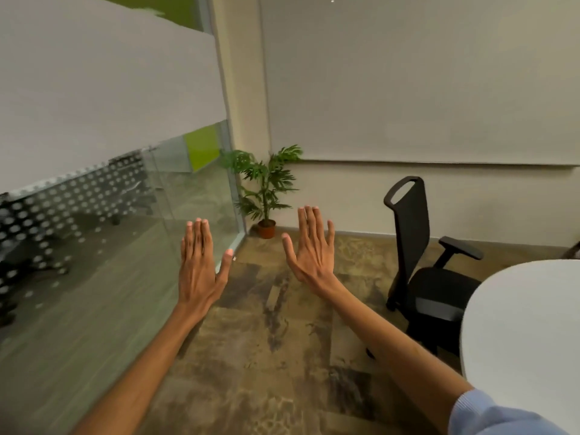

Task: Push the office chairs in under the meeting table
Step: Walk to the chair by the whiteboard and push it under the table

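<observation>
Filling the lower right corner, the white meeting table [527,324] shows only one rounded end; the rest runs out of view. Just beside that end stands a black mesh-back office chair [420,255], its seat facing the table and only partly tucked under the edge, its base largely hidden behind the tabletop. Judging by its build, it is light and should roll easily on castors; the stiff frame at the top of the backrest, with its cut-out handle, looks the best place to push. Well left of the table, both hands hover flat and empty over the carpet, fingers straight: the right hand [314,249] nearer the chair, the left hand [199,265] nearer the glass partition [125,246]. Other chairs cannot be seen.
</observation>
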Motion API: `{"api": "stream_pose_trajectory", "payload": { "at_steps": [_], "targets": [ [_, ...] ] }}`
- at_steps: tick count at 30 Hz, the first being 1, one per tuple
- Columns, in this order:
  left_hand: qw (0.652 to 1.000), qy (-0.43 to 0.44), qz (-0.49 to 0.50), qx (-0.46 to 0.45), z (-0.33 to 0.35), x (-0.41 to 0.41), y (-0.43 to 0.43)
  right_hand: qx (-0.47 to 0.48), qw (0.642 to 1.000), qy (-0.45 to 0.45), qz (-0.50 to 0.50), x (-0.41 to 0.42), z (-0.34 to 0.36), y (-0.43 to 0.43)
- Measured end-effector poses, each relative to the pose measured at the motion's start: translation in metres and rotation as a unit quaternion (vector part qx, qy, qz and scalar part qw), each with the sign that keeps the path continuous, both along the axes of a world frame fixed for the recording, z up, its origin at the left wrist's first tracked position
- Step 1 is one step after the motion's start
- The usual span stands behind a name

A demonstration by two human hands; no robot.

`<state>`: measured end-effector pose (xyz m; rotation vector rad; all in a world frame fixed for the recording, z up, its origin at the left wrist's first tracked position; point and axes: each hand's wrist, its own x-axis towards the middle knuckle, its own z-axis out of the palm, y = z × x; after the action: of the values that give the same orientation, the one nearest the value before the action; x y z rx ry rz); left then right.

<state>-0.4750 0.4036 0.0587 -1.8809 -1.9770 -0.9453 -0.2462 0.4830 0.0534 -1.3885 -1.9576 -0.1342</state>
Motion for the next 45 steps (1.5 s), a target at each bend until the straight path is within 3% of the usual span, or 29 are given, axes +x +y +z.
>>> {"api": "stream_pose_trajectory", "payload": {
  "at_steps": [12, 19, 28, 35, 45],
  "targets": [
    [0.989, -0.032, -0.147, -0.013, -0.039, -0.001, 0.317, -0.014, 0.992, -0.032, -0.125, 0.017, -0.037, 0.254],
    [0.972, 0.007, -0.233, -0.020, -0.019, -0.014, 0.513, -0.020, 0.974, -0.014, -0.224, 0.023, -0.028, 0.406],
    [0.935, 0.023, -0.349, -0.050, -0.021, 0.082, 0.688, -0.014, 0.937, 0.001, -0.349, 0.090, -0.034, 0.528],
    [0.872, 0.086, -0.481, -0.045, -0.043, 0.227, 0.815, -0.037, 0.881, 0.023, -0.472, 0.186, -0.057, 0.611],
    [0.686, 0.234, -0.685, -0.068, -0.077, 0.433, 0.898, -0.087, 0.789, 0.079, -0.603, 0.251, -0.118, 0.671]
  ]
}}
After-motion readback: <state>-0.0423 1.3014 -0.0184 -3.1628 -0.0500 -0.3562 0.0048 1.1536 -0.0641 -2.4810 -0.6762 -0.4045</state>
